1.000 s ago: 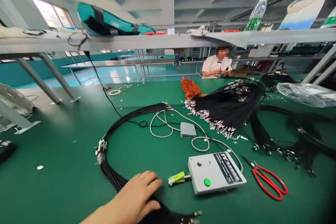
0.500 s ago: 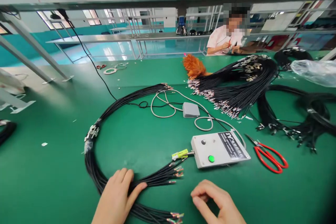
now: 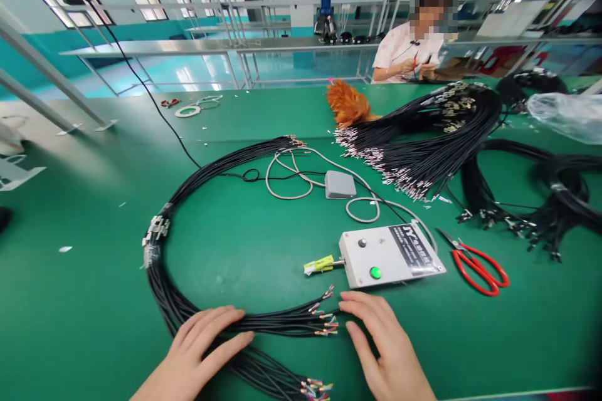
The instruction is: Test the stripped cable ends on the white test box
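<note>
a: where are the hands sitting?
b: the left hand is lying flat, fingers spread, pressing on the black cable bundle near the front edge of the green bench. the right hand is resting open, fingers loosely together, its fingertips just beside the bundle's bare stripped ends.
a: what's crowding around them?
b: a boxy grey tester with a green button is sitting just beyond the right hand, a yellow-green connector sticking out of its left side. red-handled scissors are lying to its right. a small grey pedal with a pale looping cord is lying further back.
a: and toward the far edge?
b: a big heap of black wires with metal tips, an orange feather duster, and a person working behind the bench.
</note>
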Tool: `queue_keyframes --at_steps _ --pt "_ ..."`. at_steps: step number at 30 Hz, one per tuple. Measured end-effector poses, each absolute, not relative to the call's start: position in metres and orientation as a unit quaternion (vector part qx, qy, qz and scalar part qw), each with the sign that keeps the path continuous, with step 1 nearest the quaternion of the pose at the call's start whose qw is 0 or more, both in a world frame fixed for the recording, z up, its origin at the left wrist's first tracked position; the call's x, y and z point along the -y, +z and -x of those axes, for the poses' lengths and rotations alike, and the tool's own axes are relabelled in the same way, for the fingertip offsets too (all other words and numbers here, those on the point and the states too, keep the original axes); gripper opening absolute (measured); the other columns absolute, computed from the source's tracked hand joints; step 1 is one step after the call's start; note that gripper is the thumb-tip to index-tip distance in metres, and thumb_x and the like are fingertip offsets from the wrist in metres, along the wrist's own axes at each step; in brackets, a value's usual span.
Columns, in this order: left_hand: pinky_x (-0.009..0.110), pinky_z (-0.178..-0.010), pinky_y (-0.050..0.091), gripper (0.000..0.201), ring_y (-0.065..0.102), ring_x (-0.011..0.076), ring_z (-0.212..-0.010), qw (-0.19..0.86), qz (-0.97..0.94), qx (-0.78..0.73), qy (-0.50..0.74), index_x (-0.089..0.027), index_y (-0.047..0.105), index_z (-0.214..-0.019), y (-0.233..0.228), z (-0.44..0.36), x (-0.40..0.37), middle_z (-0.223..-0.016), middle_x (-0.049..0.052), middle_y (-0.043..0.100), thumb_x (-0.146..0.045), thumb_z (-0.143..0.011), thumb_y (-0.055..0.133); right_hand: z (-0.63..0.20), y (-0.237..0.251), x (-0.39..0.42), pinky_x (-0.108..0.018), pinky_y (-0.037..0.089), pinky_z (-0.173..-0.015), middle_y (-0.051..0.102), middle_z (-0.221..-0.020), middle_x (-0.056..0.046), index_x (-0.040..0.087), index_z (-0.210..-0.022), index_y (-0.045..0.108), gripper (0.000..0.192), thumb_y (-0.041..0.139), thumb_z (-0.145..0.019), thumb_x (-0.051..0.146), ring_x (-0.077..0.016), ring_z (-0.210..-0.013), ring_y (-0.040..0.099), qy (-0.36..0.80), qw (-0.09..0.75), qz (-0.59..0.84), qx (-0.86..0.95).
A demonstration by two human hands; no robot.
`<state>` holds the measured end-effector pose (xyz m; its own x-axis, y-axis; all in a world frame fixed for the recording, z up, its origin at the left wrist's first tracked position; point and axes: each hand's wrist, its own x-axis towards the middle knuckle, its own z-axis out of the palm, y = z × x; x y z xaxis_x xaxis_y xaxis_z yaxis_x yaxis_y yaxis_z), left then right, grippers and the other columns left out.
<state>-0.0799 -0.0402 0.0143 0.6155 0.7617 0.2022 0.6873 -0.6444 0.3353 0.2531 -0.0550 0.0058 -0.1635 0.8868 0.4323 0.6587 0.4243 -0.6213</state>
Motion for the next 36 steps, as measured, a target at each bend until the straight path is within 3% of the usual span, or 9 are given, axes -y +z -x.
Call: queue_keyframes --at_steps 2,7,11,15,18,23,29,32,36 --pt "0.049 -0.107 0.034 0.077 0.048 0.0345 -0.126 0.069 -0.893 -0.418 0.153 -0.033 0.050 -0.138 0.008 0.086 0.040 -0.141 0.011 0.052 -0.081 -0.079 0.040 -0.256 0.002 0.058 -0.031 0.056 -0.090 0.066 -0.117 -0.008 0.023 -0.119 0.057 0.026 0.048 -0.095 0.016 -0.0195 -0.109 0.062 0.156 0.386 0.535 0.735" --pt "0.047 -0.092 0.044 0.061 0.056 0.0324 -0.109 0.024 -0.847 -0.511 0.147 -0.024 0.056 -0.133 0.000 0.051 0.006 -0.119 0.014 0.062 -0.065 -0.088 0.049 -0.248 0.001 0.055 -0.039 0.052 -0.099 0.063 -0.124 -0.009 0.023 -0.124 0.055 0.030 0.043 -0.097 0.016 -0.0219 -0.117 0.058 0.210 0.373 0.557 0.712" --pt "0.048 -0.086 0.044 0.055 0.057 0.0322 -0.100 0.033 -0.830 -0.536 0.151 -0.019 0.062 -0.121 0.007 0.026 -0.011 -0.108 0.014 0.063 -0.063 -0.088 0.052 -0.247 0.007 0.054 -0.037 0.055 -0.091 0.064 -0.124 -0.011 0.022 -0.135 0.048 0.038 0.044 -0.098 0.019 -0.0222 -0.109 0.062 0.228 0.372 0.571 0.695" --pt "0.042 -0.086 0.043 0.031 0.058 0.0267 -0.095 0.122 -0.835 -0.511 0.161 -0.023 0.066 -0.102 0.018 0.039 -0.001 -0.100 0.007 0.065 -0.049 -0.094 0.051 -0.252 0.013 0.062 -0.033 0.055 -0.085 0.070 -0.105 -0.007 0.023 -0.098 0.063 0.016 0.048 -0.096 0.019 -0.0204 -0.099 0.066 0.259 0.369 0.534 0.715" --pt "0.037 -0.084 0.043 0.021 0.059 0.0232 -0.091 0.186 -0.830 -0.503 0.151 -0.024 0.065 -0.094 0.028 0.045 0.006 -0.095 0.004 0.065 -0.036 -0.098 0.048 -0.254 0.016 0.066 -0.029 0.054 -0.075 0.070 -0.089 -0.004 0.021 -0.085 0.061 0.019 0.046 -0.097 0.017 -0.0168 -0.084 0.067 0.289 0.374 0.511 0.718" --pt "0.037 -0.087 0.044 0.020 0.057 0.0230 -0.098 0.282 -0.855 -0.423 0.104 -0.026 0.061 -0.111 0.040 0.000 0.003 -0.106 0.005 0.064 -0.023 -0.098 0.047 -0.251 0.015 0.061 -0.029 0.055 -0.082 0.070 -0.097 -0.006 0.021 -0.101 0.062 0.017 0.046 -0.098 0.017 -0.0170 -0.091 0.067 0.274 0.407 0.535 0.688" --pt "0.032 -0.078 0.046 0.015 0.057 0.0196 -0.084 0.407 -0.811 -0.409 0.099 -0.021 0.060 -0.084 0.049 -0.032 -0.013 -0.087 0.002 0.061 -0.015 -0.093 0.049 -0.257 0.015 0.053 -0.033 0.055 -0.093 0.069 -0.116 -0.008 0.022 -0.119 0.061 0.029 0.040 -0.099 0.018 -0.0193 -0.107 0.066 0.278 0.386 0.550 0.686" --pt "0.029 -0.079 0.047 0.010 0.059 0.0186 -0.086 0.475 -0.763 -0.412 0.154 -0.020 0.061 -0.082 0.055 -0.027 -0.018 -0.089 0.002 0.062 -0.019 -0.090 0.055 -0.259 0.018 0.053 -0.034 0.056 -0.088 0.070 -0.108 -0.008 0.024 -0.120 0.062 0.030 0.040 -0.100 0.021 -0.0198 -0.100 0.066 0.279 0.375 0.580 0.667" --pt "0.030 -0.079 0.046 0.011 0.059 0.0182 -0.086 0.466 -0.758 -0.421 0.175 -0.021 0.060 -0.085 0.063 -0.031 -0.013 -0.088 0.001 0.063 -0.021 -0.092 0.052 -0.255 0.022 0.062 -0.036 0.054 -0.091 0.069 -0.112 -0.008 0.023 -0.125 0.059 0.033 0.042 -0.097 0.017 -0.0214 -0.106 0.061 0.276 0.348 0.536 0.718"
